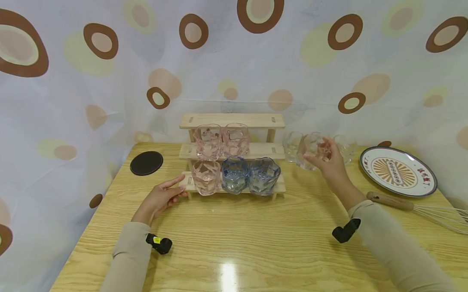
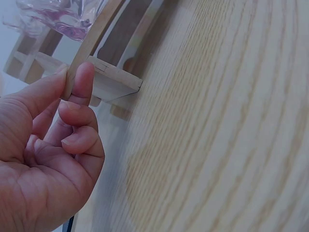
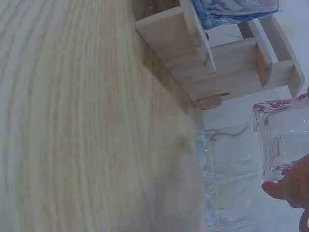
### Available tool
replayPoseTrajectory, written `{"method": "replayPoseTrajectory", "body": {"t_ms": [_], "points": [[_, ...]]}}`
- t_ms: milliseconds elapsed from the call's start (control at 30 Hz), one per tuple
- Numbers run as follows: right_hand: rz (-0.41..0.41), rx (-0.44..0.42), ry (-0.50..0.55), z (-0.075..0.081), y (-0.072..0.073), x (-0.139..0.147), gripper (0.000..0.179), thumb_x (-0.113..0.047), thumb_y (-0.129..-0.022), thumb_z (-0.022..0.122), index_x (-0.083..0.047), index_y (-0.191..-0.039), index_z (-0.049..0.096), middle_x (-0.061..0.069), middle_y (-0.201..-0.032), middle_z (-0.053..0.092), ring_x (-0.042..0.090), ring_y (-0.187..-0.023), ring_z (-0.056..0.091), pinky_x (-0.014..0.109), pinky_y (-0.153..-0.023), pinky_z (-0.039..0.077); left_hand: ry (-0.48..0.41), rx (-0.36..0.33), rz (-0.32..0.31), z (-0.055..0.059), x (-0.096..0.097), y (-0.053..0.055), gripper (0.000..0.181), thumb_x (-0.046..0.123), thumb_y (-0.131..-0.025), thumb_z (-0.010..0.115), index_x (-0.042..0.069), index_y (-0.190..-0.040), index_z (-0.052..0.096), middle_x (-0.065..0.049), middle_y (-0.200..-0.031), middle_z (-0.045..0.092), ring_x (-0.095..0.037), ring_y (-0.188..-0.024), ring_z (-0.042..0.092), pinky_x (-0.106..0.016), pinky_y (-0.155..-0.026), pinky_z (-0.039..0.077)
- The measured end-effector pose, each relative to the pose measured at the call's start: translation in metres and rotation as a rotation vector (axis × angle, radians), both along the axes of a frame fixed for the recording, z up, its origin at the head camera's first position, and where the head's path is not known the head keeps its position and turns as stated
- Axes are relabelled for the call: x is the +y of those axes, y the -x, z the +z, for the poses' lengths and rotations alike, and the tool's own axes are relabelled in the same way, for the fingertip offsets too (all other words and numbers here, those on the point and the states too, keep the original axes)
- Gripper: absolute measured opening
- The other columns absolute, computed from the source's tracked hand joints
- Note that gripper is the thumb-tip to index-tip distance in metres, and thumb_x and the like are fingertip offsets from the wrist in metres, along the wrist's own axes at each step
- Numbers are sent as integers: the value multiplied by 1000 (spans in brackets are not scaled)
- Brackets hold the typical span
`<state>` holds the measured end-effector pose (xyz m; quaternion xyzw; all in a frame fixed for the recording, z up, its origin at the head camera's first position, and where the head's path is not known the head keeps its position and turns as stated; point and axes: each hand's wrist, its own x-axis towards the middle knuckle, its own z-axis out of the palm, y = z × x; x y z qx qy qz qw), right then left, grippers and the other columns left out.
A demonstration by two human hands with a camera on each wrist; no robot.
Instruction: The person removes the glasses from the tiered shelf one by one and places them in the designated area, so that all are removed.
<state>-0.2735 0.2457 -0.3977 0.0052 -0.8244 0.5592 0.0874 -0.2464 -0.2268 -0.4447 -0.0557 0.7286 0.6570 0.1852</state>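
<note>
A three-tier wooden rack [image 1: 235, 120] stands at the back of the table. Its lowest shelf bears a pink glass [image 1: 206, 179] and two blue glasses [image 1: 234, 175]; two more pink glasses [image 1: 208, 141] stand on the middle shelf. My left hand [image 1: 160, 200] pinches the left end of the lowest shelf [image 2: 77, 72] between thumb and index finger, the other fingers curled below. To the right of the rack, my right hand [image 1: 330, 160] grips a pale pink glass [image 3: 280, 137], lifted off the table. Clear glasses [image 1: 293, 146] stand behind it, partly hidden by that hand.
A patterned plate [image 1: 418, 185] lies at the table's right, with a wooden-handled whisk [image 1: 390, 200] in front of it. A dark round coaster [image 1: 146, 163] lies left of the rack. A dotted cloth [image 1: 229, 68] hangs behind the table [image 1: 231, 236].
</note>
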Motion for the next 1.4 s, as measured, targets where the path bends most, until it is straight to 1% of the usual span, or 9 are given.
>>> {"method": "replayPoseTrajectory", "body": {"t_ms": [100,300,500,633,733,867,933,1200,1400], "points": [[8,-7,-8,-7,-1,-2,81,-34,-89,66,-13,-150,18,14,-139,30,21,-113,35,31,-81,38,3,-2,1,0,0,0,52,20,-96,59,24,-145,42,1,-87,72,-6,-57,42,-20,-55,33],[34,-46,0,-22,1,-8,85,-38,-89,65,-11,-151,13,17,-141,25,26,-118,32,37,-85,36,4,-10,8,1,0,1,52,21,-95,60,24,-144,42,1,-88,72,-6,-57,43,-20,-56,33],[16,-30,19,-35,7,-16,78,-29,-89,67,-1,-145,20,20,-135,28,22,-108,32,36,-85,32,7,-8,9,1,-1,2,52,20,-95,59,24,-144,43,3,-86,72,-6,-57,43,-20,-55,33],[20,-47,69,-34,6,-22,75,-20,-89,67,3,-143,20,20,-133,29,19,-105,38,37,-90,33,7,1,1,2,-1,1,52,20,-96,59,24,-145,42,3,-85,72,-6,-57,43,-20,-56,33],[40,-68,87,-27,0,-27,75,-15,-90,66,6,-143,17,24,-135,26,20,-102,43,43,-94,33,2,3,-4,1,-1,0,52,20,-96,58,23,-145,41,3,-86,72,-6,-57,43,-20,-55,33],[61,-69,91,-21,-4,-32,73,-12,-91,64,9,-142,16,28,-137,23,19,-101,43,45,-94,34,-1,1,-5,0,-1,1,52,20,-96,58,23,-145,41,3,-86,72,-6,-57,43,-20,-55,33],[62,-70,105,-23,-2,-33,72,-10,-90,64,10,-141,16,28,-136,22,20,-101,43,43,-93,34,0,1,-4,0,0,1,52,20,-96,58,23,-145,41,3,-86,72,-6,-57,43,-20,-55,33],[40,-95,87,-47,16,-27,79,-16,-90,66,3,-146,14,22,-138,23,20,-106,42,31,-87,37,6,1,2,0,-1,1,52,19,-96,58,23,-145,42,4,-84,71,-6,-57,42,-20,-55,33],[50,-111,114,-36,10,-34,81,-10,-89,65,6,-146,10,25,-138,22,17,-100,43,21,-79,40,4,0,7,0,0,1,51,18,-96,58,23,-144,42,3,-84,72,-7,-57,42,-21,-55,33]]}}
